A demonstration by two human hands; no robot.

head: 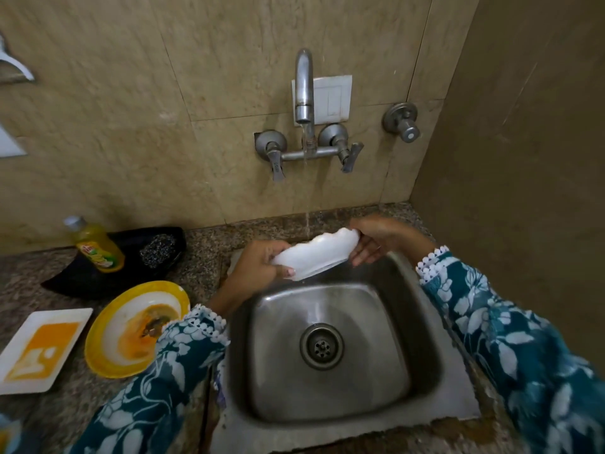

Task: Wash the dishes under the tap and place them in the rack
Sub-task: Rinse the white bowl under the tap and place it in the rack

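Observation:
A white dish (316, 257) is tilted on edge over the back of the steel sink (330, 342). Water runs from the wall tap (304, 90) onto its upper rim. My left hand (258, 265) grips its left end, and my right hand (379, 239) holds its right end. On the counter to the left lie a yellow-rimmed round plate (131, 326) with orange food residue and a white rectangular plate (39, 348) smeared orange. No rack is in view.
A black tray (131, 267) at the back left holds a yellow dish-soap bottle (96, 245) and a steel scrubber (158, 249). A second valve (402, 121) sticks out of the tiled wall. A side wall closes in on the right.

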